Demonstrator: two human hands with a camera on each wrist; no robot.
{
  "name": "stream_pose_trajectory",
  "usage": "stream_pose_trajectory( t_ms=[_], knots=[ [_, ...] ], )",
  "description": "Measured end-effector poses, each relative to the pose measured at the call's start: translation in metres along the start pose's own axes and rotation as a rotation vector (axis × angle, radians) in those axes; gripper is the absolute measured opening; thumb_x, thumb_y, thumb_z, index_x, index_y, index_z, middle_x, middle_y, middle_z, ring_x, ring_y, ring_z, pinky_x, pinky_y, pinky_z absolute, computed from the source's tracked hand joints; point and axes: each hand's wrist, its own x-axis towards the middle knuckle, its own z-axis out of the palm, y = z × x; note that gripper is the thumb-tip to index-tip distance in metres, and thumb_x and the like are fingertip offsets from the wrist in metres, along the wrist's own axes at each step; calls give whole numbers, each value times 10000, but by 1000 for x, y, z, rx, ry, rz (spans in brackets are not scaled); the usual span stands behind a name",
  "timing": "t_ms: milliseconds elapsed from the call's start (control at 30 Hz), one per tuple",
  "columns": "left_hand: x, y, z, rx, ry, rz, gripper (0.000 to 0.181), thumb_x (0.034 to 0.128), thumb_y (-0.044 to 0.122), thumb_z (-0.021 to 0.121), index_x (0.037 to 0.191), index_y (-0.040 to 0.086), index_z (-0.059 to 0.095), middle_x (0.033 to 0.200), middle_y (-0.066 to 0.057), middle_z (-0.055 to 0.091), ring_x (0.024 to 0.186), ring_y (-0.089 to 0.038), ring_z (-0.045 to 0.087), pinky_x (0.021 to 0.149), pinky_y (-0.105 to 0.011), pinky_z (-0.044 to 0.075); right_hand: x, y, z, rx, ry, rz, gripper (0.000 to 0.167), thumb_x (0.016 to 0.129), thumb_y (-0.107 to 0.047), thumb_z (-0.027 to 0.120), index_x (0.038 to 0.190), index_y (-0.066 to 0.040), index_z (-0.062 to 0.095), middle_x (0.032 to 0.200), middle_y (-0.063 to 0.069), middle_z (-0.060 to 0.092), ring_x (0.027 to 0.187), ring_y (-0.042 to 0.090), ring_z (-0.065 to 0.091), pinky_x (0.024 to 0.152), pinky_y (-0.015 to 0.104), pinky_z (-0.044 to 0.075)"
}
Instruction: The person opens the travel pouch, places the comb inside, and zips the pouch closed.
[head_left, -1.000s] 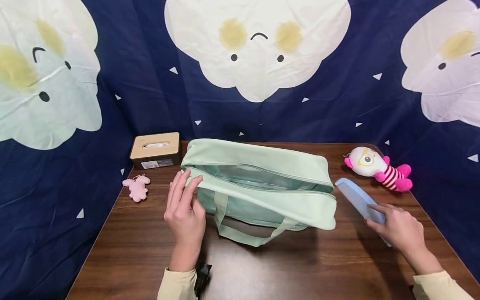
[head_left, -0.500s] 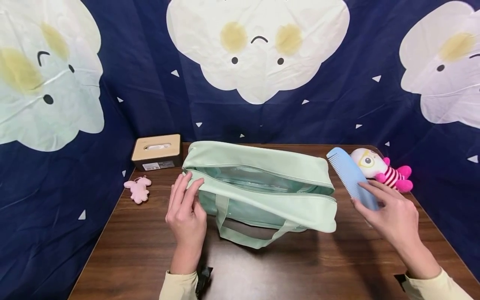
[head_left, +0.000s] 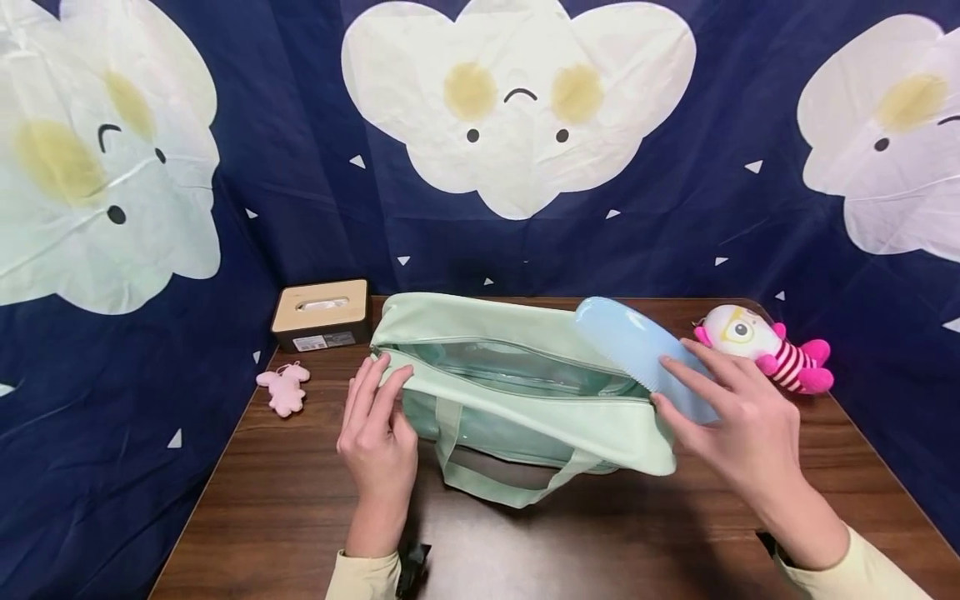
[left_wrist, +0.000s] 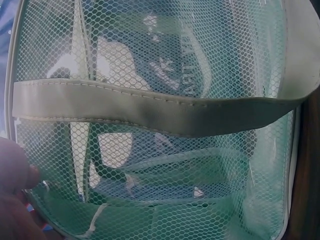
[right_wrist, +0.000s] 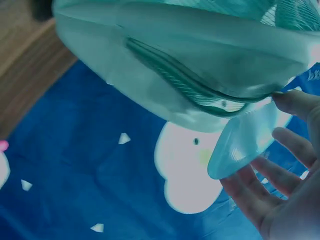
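A pale green bag (head_left: 525, 416) stands on the table with its zipped top parted; its mesh side and strap (left_wrist: 150, 107) fill the left wrist view. At the bag's left end, the left hand (head_left: 380, 450) grips the front edge of the opening. The right hand (head_left: 750, 425) pinches a light blue comb (head_left: 630, 337) between thumb and fingers, tilted over the bag's right end. In the right wrist view the comb (right_wrist: 245, 137) lies beside the parted zip, held by the right hand (right_wrist: 280, 175).
A tissue box (head_left: 321, 312) stands at the back left of the brown table (head_left: 262, 500), with a small pink plush (head_left: 285, 390) in front of it. A white and pink striped doll (head_left: 765, 346) lies at the back right. Dark blue cloth with clouds hangs behind.
The right hand has lifted the comb from the table on the right and carried it leftward over the bag's right end. The left hand keeps its hold on the bag.
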Motion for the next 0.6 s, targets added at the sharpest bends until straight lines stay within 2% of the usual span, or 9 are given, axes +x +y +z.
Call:
stream_pose_trajectory(
  t_ms=[33,167,233,300,400,600],
  knots=[
    [0,0,0,-2,-2,-1,299,892,-158,654,1015,75,796,1220,-115,748,1203,-372,671,1161,-410,413,4,-2,0,-13,-11,-32,552,1004,-548,519,1018,-91,827,1129,144,766,909,370,699,559,401,456],
    [-2,1,1,-5,-2,-8,295,895,-155,655,1013,75,797,1220,-113,748,1205,-373,670,1158,-426,416,21,-6,0,-39,-68,-154,499,1029,-490,487,1050,-120,821,1143,142,760,887,366,686,434,428,444],
    [-2,1,1,-5,4,-8,291,897,-152,657,1010,76,798,1216,-113,750,1202,-374,672,1154,-436,420,29,-8,3,-22,-93,-217,363,974,-385,592,1074,-115,812,1151,163,753,874,377,676,443,451,467],
    [-2,2,1,-10,15,-7,289,896,-152,658,1004,76,800,1208,-114,753,1193,-378,676,1147,-448,427,37,-11,7,-8,-127,-281,301,884,-295,693,1090,-105,802,1150,186,748,864,382,675,455,462,492],
    [-1,2,1,-18,22,-5,283,901,-146,658,999,78,801,1202,-113,754,1188,-376,678,1148,-436,425,48,-17,13,3,-179,-368,390,724,-188,820,1099,-83,790,1150,217,741,865,397,676,478,453,524],
    [-1,1,1,-17,15,-4,289,895,-151,657,1002,77,799,1205,-111,754,1189,-369,677,1161,-397,410,65,-29,27,-36,-256,-480,429,656,-194,923,1045,-92,773,1098,188,746,843,351,663,479,390,532]
  ],
)
